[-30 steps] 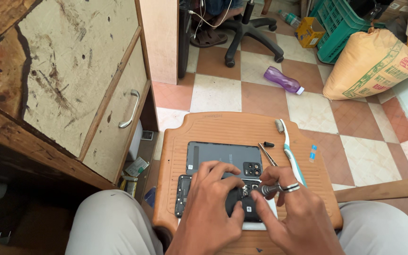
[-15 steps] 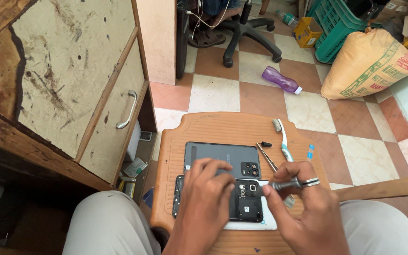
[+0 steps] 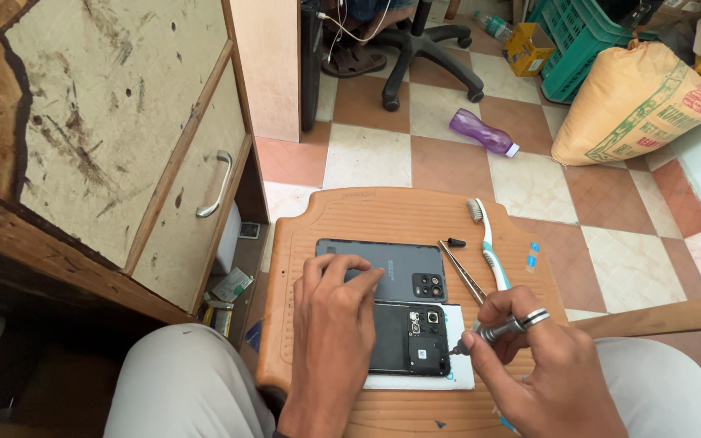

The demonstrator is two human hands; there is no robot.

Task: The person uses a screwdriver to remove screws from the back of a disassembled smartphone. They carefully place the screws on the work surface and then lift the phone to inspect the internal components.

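The right hand (image 3: 549, 365) has drawn back to the opened phone (image 3: 411, 339) edge, grip clenched on the small screwdriver (image 3: 492, 331) – tip now at the lower corner; the left hand (image 3: 330, 324), empty, presses flat on the phone on the board (image 3: 350, 219)

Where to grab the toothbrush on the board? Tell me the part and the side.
Grip the toothbrush by the middle of its handle, from above. It lies flat, bristle head pointing away. Its right side is open board; the tweezers lie close on its left, and the right hand crowds its near end.
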